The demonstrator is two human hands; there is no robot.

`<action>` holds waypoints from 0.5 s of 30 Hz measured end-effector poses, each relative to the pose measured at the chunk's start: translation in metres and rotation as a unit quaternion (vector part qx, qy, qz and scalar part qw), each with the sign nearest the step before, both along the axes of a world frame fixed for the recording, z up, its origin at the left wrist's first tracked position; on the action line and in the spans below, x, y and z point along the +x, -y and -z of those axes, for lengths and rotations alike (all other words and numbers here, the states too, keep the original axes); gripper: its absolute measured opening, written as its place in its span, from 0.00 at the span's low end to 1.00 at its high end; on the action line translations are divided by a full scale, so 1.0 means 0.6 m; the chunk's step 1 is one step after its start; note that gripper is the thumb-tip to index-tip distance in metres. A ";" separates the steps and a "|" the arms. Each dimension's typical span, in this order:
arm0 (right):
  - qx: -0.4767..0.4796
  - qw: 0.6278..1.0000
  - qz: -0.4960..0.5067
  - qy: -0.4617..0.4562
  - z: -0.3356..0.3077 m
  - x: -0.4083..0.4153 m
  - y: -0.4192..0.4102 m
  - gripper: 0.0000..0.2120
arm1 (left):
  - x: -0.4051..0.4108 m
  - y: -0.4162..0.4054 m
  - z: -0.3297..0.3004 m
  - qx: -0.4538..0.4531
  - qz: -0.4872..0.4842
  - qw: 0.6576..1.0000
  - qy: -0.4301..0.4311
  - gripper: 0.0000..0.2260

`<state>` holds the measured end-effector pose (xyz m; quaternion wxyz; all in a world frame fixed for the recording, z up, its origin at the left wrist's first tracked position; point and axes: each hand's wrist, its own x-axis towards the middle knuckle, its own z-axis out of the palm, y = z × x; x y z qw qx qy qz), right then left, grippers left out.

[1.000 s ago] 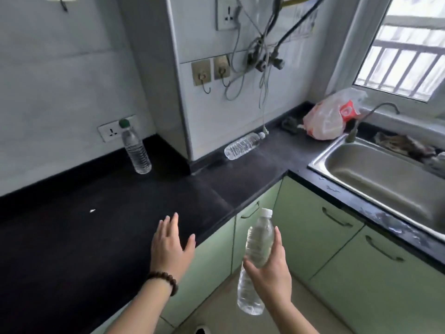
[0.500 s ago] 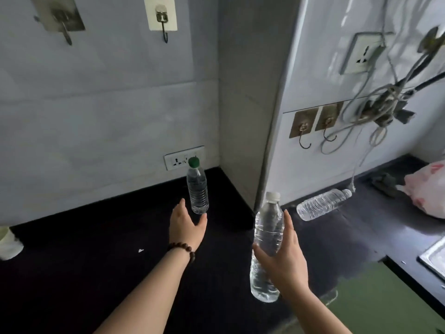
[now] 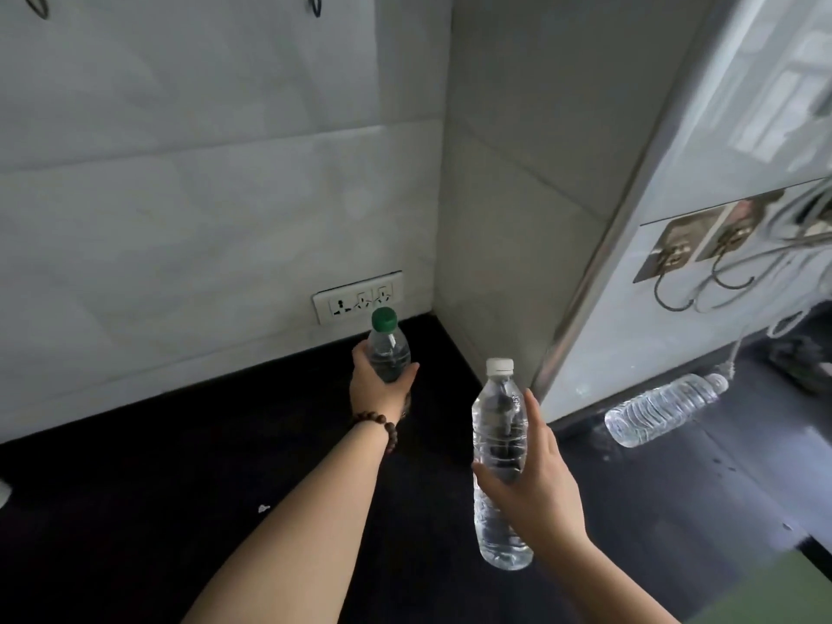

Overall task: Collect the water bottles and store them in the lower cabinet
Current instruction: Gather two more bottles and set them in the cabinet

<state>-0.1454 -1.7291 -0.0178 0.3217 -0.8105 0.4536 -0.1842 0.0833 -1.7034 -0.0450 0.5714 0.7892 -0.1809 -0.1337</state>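
I can read no writing anywhere: the green-capped bottle (image 3: 388, 349) in my left hand (image 3: 377, 385) and the white-capped bottle (image 3: 499, 448) in my right hand (image 3: 535, 484) show no legible label.

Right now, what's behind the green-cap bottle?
Behind the green-cap bottle, gripped by the left hand, a white wall socket sits low on the tiled wall above the black counter. The bottle's cap covers the socket's lower edge; the hand hides the bottle's base.
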 end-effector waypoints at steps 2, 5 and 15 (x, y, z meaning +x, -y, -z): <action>0.003 1.000 -0.001 -0.002 -0.001 0.000 0.001 0.49 | -0.003 -0.008 -0.001 -0.001 0.005 1.000 0.001 0.29; -0.001 1.000 -0.005 -0.006 -0.006 0.002 0.002 0.49 | -0.015 -0.032 -0.008 0.010 0.021 1.000 0.008 0.25; -0.033 0.997 -0.064 0.034 -0.037 0.005 -0.041 0.50 | -0.115 -0.172 -0.062 -0.006 -0.026 0.998 0.065 0.19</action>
